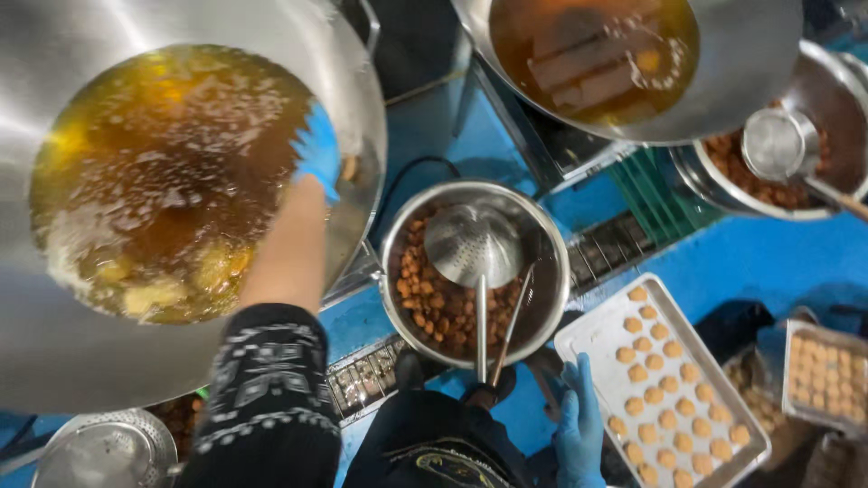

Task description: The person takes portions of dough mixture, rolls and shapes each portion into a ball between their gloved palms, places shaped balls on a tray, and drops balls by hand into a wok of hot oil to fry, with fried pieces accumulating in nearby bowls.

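Note:
My left hand (318, 152), in a blue glove with a dark patterned sleeve, reaches over the near rim of a large steel wok (362, 81) of bubbling golden oil (163, 172). Its fingertips pinch a small tan dough piece (349, 169) just above the oil's edge. Pale pieces (154, 289) float and fry at the near side. My right hand (579, 425), also blue-gloved, lies with fingers extended against the left rim of a metal tray (588, 330). The tray carries rows of round tan dough balls (665, 398).
A steel pot (542, 235) of fried brown balls holds a perforated skimmer (472, 244) and chopsticks. A second wok of oil (597, 54) sits at the top right. Beside it is a bowl of fried balls with a ladle (778, 145), and another tray (827, 370) at the far right.

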`<action>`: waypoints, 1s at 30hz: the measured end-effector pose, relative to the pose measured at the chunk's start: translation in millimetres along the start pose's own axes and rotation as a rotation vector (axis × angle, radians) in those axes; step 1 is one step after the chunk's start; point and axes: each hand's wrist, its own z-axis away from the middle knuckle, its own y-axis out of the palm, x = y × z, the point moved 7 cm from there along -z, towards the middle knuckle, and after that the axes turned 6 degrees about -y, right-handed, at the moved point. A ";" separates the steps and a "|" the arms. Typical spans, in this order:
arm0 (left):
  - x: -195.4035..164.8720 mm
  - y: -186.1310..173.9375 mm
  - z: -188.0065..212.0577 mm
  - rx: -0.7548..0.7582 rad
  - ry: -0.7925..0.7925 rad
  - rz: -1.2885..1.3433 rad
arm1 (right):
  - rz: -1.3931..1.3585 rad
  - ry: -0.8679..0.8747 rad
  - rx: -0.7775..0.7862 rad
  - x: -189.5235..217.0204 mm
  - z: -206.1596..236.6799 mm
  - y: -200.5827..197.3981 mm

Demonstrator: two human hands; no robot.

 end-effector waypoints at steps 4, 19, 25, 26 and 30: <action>27.8 -43.9 -1.5 0.154 -0.373 0.918 | 0.029 0.067 -0.080 -22.2 15.9 -24.5; -266.7 85.7 321.3 0.792 0.330 1.327 | 0.272 0.774 -0.357 -141.1 -15.7 -206.3; -233.7 266.0 382.8 0.963 -0.239 0.715 | 0.259 0.675 -0.134 -180.1 -86.9 -252.0; -222.5 270.7 391.0 0.939 -0.290 0.636 | 0.296 0.612 -0.070 -185.6 -95.0 -256.4; -196.9 273.6 424.6 0.929 -0.506 0.464 | 0.603 0.524 0.145 -226.9 -117.5 -272.9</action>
